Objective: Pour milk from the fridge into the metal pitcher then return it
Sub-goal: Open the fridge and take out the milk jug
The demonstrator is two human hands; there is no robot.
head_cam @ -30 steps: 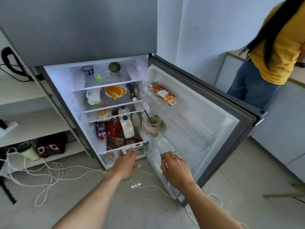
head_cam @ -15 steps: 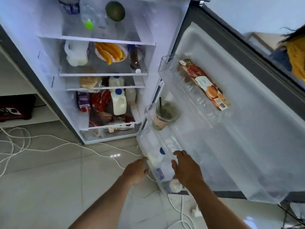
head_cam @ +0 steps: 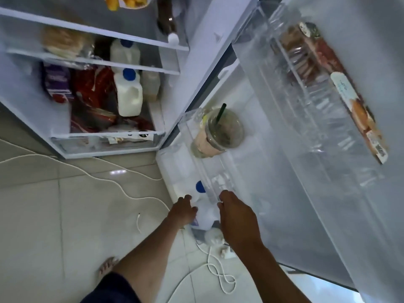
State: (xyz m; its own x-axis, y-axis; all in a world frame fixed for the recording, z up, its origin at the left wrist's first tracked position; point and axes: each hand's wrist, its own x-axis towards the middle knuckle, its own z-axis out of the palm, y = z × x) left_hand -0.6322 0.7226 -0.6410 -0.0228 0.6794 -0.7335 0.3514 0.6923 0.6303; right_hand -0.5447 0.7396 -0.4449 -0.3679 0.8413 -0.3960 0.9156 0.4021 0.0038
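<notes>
The fingers of the left hand (head_cam: pixel 182 212) curl against the left side of the milk jug (head_cam: pixel 204 219); the right hand (head_cam: pixel 237 217) comes from the other side, fingers bent over the jug's top, near the handle. If they already grip firmly I cannot tell, but both hands touch it. The jug, with its blue cap (head_cam: pixel 200 186), stands in the lowest door bin (head_cam: pixel 172 171), and two hands probably are used because the bin is deep and narrow. Just above, in the next bin, stands an iced drink cup (head_cam: pixel 218 133). More jugs (head_cam: pixel 129 97) are on the fridge shelves. The pitcher is not in view.
</notes>
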